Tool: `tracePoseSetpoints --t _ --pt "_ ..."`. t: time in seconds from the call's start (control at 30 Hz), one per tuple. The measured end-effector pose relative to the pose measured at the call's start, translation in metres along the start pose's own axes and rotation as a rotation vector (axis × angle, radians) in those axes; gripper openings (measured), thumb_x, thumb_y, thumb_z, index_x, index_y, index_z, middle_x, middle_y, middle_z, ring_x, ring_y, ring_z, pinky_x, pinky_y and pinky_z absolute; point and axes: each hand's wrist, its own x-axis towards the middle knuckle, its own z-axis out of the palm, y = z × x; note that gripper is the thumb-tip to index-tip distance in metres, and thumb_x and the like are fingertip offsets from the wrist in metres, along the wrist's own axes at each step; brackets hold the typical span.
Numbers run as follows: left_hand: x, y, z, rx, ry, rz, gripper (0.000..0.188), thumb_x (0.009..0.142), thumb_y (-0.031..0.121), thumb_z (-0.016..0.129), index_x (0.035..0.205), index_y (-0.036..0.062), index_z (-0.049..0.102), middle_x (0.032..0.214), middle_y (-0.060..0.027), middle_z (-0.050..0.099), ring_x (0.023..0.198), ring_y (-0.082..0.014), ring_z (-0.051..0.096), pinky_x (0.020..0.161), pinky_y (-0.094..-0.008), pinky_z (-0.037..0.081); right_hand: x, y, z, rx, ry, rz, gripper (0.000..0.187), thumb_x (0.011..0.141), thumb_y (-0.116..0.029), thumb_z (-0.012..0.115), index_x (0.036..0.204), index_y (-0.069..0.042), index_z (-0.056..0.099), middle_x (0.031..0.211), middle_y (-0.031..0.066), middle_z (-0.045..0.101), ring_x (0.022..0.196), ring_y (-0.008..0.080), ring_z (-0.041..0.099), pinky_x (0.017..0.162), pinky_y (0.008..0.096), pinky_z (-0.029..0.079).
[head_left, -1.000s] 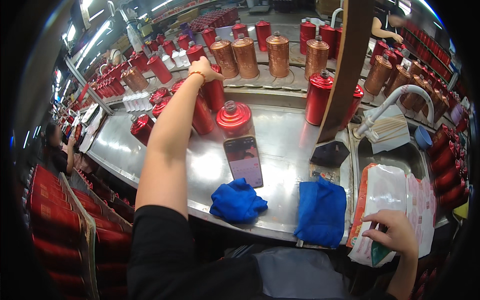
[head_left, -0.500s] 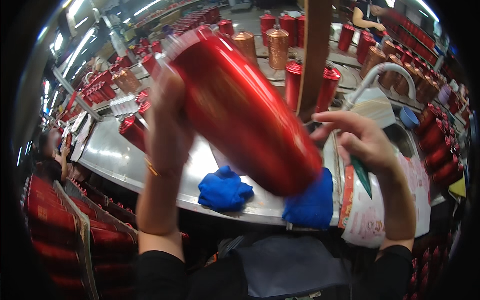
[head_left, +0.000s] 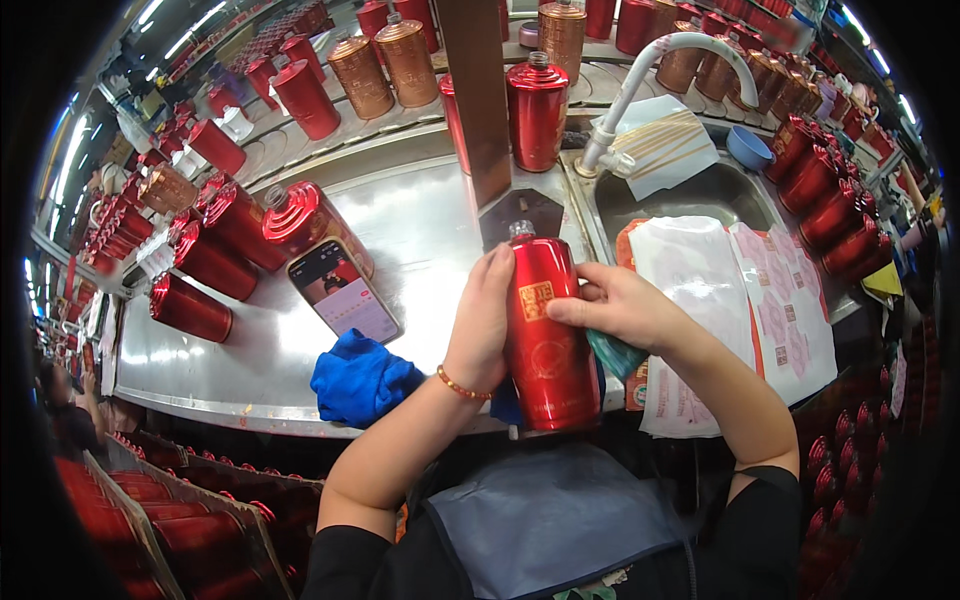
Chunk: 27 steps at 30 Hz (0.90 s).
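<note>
A glossy red bottle (head_left: 549, 365) with a narrow neck stands nearly upright in front of me, a square gold label on its front. My left hand (head_left: 485, 315) is wrapped round its left side. My right hand (head_left: 625, 305) is closed at the bottle's right side, its thumb pressing on the edge of the gold label. From under that palm sticks a green object (head_left: 615, 353), mostly hidden, whose kind I cannot make out. Behind the bottle's base a blue cloth shows only at its edges. Left of my left wrist lies another crumpled blue cloth (head_left: 365, 380).
On the metal counter (head_left: 420, 215), a phone (head_left: 345, 290) leans against a red bottle (head_left: 310, 225). At right are printed sheets (head_left: 690, 310), a sink (head_left: 690, 205) with a white faucet (head_left: 615, 120), and a blue bowl (head_left: 750, 147). A brown post (head_left: 477, 100) rises ahead, before conveyor bottles.
The red bottle has gone from raised and tilted to nearly upright and lower. My right hand, apart from it before, has come onto its label. My view has shifted, showing the phone.
</note>
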Motion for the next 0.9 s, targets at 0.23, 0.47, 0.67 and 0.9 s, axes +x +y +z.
tracePoseSetpoints --t 0.23,0.47,0.67,0.9 --pt "0.012 0.007 0.003 -0.025 -0.071 -0.05 0.056 0.106 0.054 0.047 0.129 0.0036 0.056 0.115 -0.0151 0.07 0.099 -0.0236 0.071 0.089 -0.0387 0.06 0.005 -0.003 -0.004 0.005 0.059 -0.047 0.07 0.086 -0.041 0.083 0.131 0.007 0.058 0.107 0.0157 0.073 0.096 0.0169 0.07 0.084 0.0296 0.056" --pt "0.028 0.004 -0.008 -0.084 -0.056 -0.029 0.064 0.107 0.058 0.04 0.132 0.0013 0.057 0.12 -0.0179 0.07 0.106 -0.0283 0.07 0.095 -0.0417 0.058 0.016 -0.005 -0.003 -0.134 0.167 -0.174 0.07 0.084 -0.047 0.083 0.121 0.008 0.062 0.104 0.0193 0.072 0.093 0.0219 0.071 0.082 0.0334 0.056" --pt "0.029 0.001 -0.021 -0.141 -0.041 -0.08 0.066 0.107 0.058 0.037 0.132 0.0006 0.058 0.122 -0.0186 0.07 0.106 -0.0296 0.071 0.096 -0.0426 0.058 0.009 -0.019 -0.056 -0.249 0.011 -0.069 0.045 0.099 -0.028 0.068 0.128 0.006 0.065 0.106 0.0111 0.077 0.101 0.0113 0.069 0.091 0.0258 0.052" --pt "0.024 0.008 -0.001 -0.165 -0.022 -0.123 0.057 0.111 0.048 0.032 0.125 0.0013 0.061 0.111 -0.0143 0.073 0.097 -0.0227 0.073 0.088 -0.0363 0.06 0.047 0.061 -0.341 -0.516 0.817 -0.016 0.035 0.086 -0.037 0.079 0.094 -0.003 0.08 0.077 0.0062 0.073 0.063 0.0139 0.063 0.064 0.0325 0.05"
